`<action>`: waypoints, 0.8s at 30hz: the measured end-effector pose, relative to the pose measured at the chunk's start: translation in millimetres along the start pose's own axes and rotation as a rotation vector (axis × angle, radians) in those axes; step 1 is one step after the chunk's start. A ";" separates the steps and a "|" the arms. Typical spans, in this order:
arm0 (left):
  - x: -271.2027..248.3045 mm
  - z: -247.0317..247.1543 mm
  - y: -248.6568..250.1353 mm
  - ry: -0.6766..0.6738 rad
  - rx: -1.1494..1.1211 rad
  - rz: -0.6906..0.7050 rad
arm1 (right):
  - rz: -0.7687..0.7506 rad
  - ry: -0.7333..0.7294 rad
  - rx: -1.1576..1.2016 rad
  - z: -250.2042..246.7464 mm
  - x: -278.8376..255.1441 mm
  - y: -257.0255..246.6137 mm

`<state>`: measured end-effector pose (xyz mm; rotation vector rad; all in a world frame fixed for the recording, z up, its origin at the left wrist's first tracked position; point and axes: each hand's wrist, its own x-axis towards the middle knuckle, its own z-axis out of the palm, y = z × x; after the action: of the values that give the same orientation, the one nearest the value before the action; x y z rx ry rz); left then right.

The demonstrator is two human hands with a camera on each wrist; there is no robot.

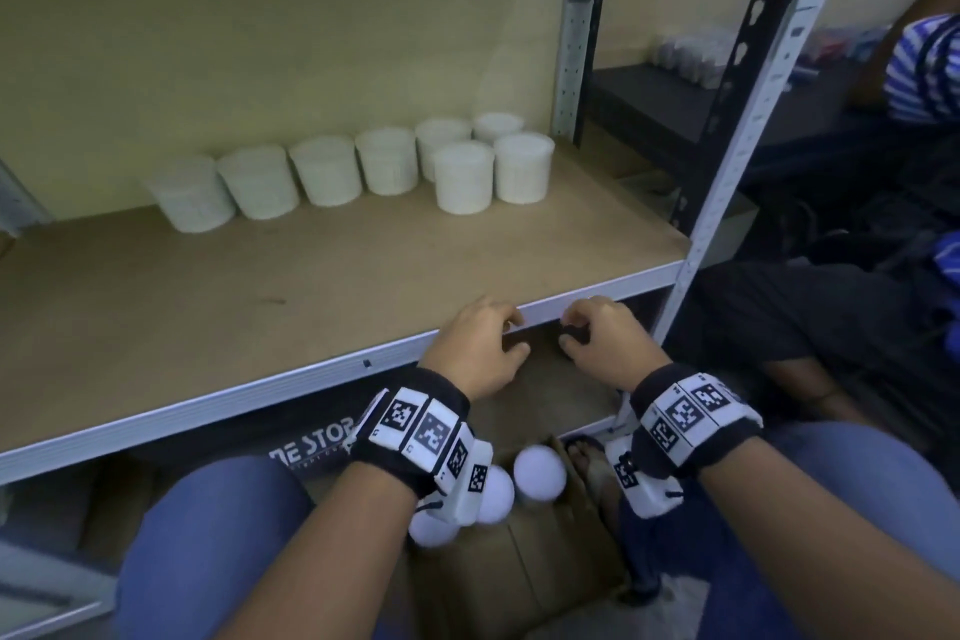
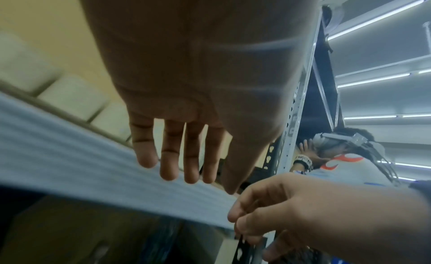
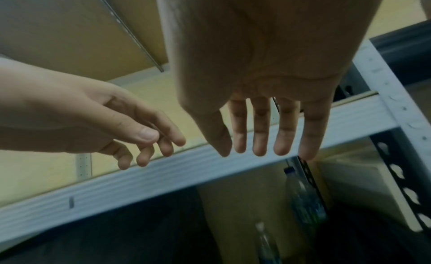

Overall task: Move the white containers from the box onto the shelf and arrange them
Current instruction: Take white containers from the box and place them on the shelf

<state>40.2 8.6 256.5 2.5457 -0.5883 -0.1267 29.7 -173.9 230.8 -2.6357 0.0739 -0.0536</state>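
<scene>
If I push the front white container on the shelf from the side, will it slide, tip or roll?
The front white container stands upright on the flat shelf board, squat and wide, so it probably slides rather than tips. Its neighbour stands close beside it, so a push rightward would likely bump that one too.

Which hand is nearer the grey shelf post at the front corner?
Right. The right hand hangs at the shelf's front edge just short of the post; the left hand is farther along that edge, beyond the right one.
</scene>
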 end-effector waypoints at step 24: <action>-6.5 258.7 -134.5 -0.603 0.119 -0.436 | 0.195 -0.643 -0.456 228.7 -26.9 114.3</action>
<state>34.1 -6.1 -34.7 2.7026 -0.2376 -1.0651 9.8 -162.0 -25.2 -2.9316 0.1330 0.9720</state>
